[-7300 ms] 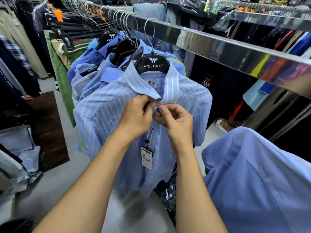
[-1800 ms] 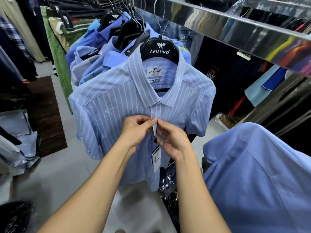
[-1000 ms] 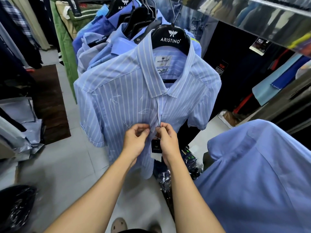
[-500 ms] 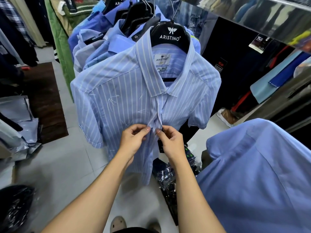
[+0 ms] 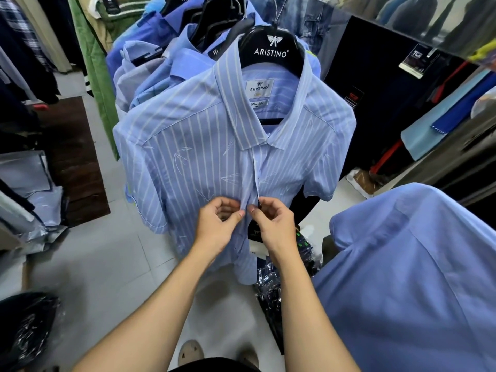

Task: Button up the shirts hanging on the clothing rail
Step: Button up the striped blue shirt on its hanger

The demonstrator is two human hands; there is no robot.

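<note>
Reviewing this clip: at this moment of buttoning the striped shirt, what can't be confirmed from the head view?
- The button being worked: covered by the left hand and right hand pinching the striped shirt placket.
- Buttons below the hands: hidden by the forearms.
- The price tag: mostly behind the right hand; only its black string is clear.
- Size label under the collar: print too small to read.
- The hanger hook: cut off by the top edge.

Both bare arms reach forward side by side, and the left hand [image 5: 218,224] and the right hand [image 5: 273,224] sit close together at the same height, thumbs almost touching, each with its fingers curled and pinching the front edge of the striped light-blue cotton shirt [image 5: 188,146].
</note>
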